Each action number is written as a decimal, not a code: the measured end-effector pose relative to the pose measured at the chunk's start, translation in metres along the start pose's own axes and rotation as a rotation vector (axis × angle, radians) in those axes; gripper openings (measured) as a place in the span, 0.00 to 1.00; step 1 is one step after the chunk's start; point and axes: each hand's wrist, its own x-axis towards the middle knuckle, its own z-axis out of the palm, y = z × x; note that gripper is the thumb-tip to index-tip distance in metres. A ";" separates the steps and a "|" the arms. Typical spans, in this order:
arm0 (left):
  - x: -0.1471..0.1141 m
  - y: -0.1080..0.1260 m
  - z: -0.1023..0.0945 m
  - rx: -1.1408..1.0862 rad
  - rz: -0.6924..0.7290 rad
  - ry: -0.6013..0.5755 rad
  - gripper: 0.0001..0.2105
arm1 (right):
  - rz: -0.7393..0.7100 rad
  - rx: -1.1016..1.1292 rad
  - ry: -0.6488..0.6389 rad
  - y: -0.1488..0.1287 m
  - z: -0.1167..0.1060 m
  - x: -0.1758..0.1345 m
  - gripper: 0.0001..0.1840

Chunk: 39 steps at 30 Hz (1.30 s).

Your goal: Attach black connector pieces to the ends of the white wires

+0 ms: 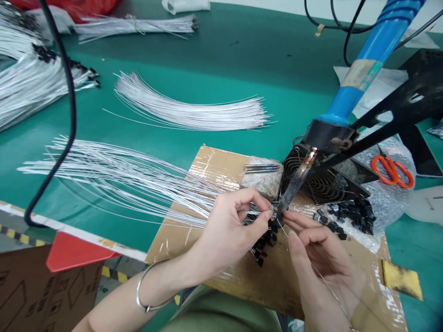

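Note:
My left hand [238, 226] pinches something small right at the soldering iron's tip, apparently the end of a white wire; the fingertips partly hide it. Loose white wires [138, 175] fan out leftward from beneath that hand. Several black-capped wire ends [265, 244] lie just below its fingers. In my right hand [321, 263], thumb and fingers are closed on a thin strand of solder wire [325, 282], which runs down across the palm. Its fingertips are close to the hot end of the soldering iron [294, 189], whose blue handle is clamped in a black stand [387, 124].
A cardboard sheet [183, 198] covers the bench under my hands. Behind the iron sits a black fan [316, 177]. Small black caps [356, 216], orange scissors [392, 170] and a yellow sponge [401, 279] lie rightward. Another wire bundle [194, 108] and a black cable [71, 106] are leftward.

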 end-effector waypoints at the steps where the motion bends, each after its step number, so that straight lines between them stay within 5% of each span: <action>1: 0.000 0.000 0.000 0.000 0.004 -0.001 0.06 | -0.025 -0.005 -0.014 0.000 0.000 0.000 0.10; 20: -0.002 0.001 -0.001 0.003 0.033 0.007 0.06 | -0.058 -0.050 0.033 0.000 0.003 -0.001 0.10; 39: -0.003 -0.001 -0.001 0.018 0.073 0.003 0.06 | -0.247 -0.106 -0.091 0.009 -0.005 0.008 0.09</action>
